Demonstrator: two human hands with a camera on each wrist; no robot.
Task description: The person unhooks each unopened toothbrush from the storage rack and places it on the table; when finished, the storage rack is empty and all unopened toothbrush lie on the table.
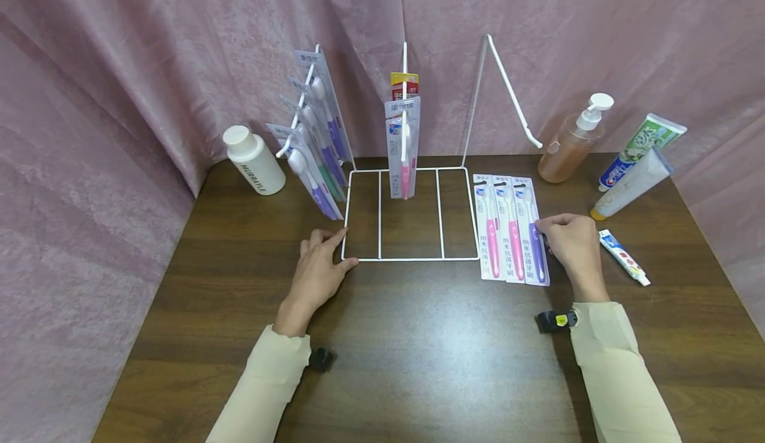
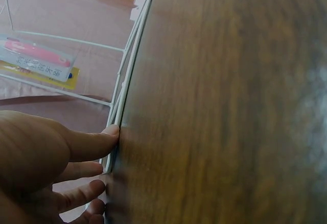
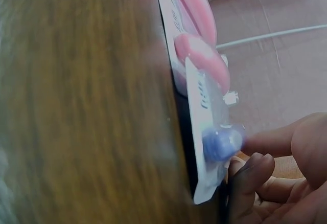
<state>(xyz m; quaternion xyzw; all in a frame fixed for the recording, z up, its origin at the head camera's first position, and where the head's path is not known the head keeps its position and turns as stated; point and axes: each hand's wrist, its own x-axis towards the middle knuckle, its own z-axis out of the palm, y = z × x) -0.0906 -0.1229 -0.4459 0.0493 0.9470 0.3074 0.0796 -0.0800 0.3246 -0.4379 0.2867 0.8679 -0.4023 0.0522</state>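
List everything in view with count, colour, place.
Curtain: one, pink, back.
Table: one, brown, centre.
Rack: one, white, on table.
Hanging toothbrushes: at least four, purple and green, rack's left arm.
Front toothbrush: one, pink, middle arm.
Packet: one, red and yellow, behind it.
Flat toothbrushes: two pink, one purple, right of rack.
Bottle: one, white, left of rack.
Pump bottle: one, amber, right rear.
Large tubes: two, one green-blue, one white, far right.
Small tube: one, mostly white, nearer than those.
Sleeves: two, cream, arms.
Wrist cameras: two, black, wrists.
Left hand: one, touching rack's corner.
Right hand: one, pinching flat purple toothbrush.
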